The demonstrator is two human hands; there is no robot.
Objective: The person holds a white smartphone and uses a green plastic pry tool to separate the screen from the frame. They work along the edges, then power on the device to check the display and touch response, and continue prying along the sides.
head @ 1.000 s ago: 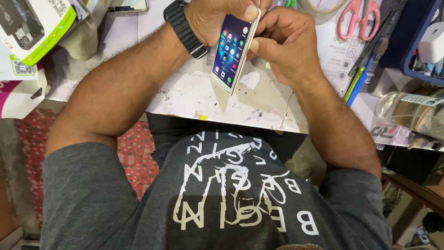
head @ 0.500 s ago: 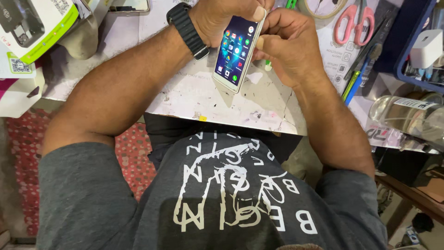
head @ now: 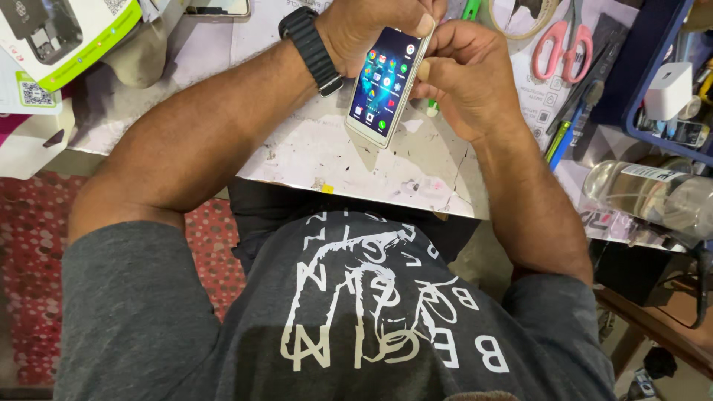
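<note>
Both hands (head: 416, 52) clasp the smartphone (head: 386, 85) between them.

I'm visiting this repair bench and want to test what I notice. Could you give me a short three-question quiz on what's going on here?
1. True or false: the screen of the slim white smartphone is lit.
2. Which hand wears the black band wristwatch? A) left hand B) right hand C) neither
3. Fill in: the scissors lying on the scuffed white worktop have ____ handles.

Key:
1. True; coloured app icons show on it, and both hands grip the phone above the worktop.
2. A.
3. Pink; they lie beyond the right hand, near the blue plastic tray.
</note>
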